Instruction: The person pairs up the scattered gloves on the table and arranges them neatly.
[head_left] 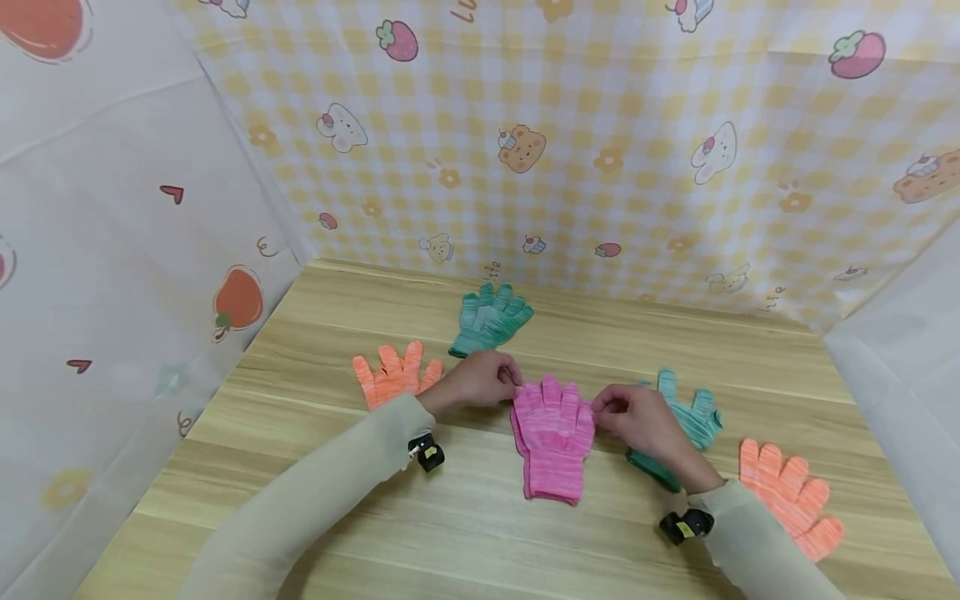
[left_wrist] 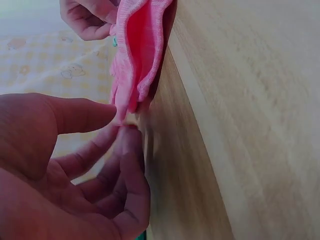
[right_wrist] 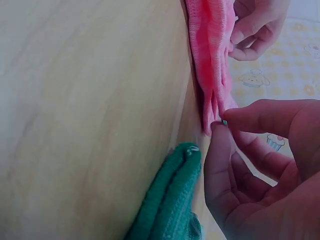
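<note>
Left hand (head_left: 486, 378) and right hand (head_left: 632, 414) each pinch stacked pink knitted gloves (head_left: 553, 437) (the lower mostly hidden, apparently matching); the right partly obscures a teal-green knitted glove (head_left: 699, 422).

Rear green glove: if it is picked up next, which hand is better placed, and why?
Probably the left hand: it is just in front of the rear green glove, while the right hand is farther off, across the pink gloves. Both hands pinch those, though.

Wood-grain tabletop (head_left: 465, 533), yellow-checked backdrop (head_left: 577, 108) behind, white printed cloth (head_left: 112, 242) at left
</note>
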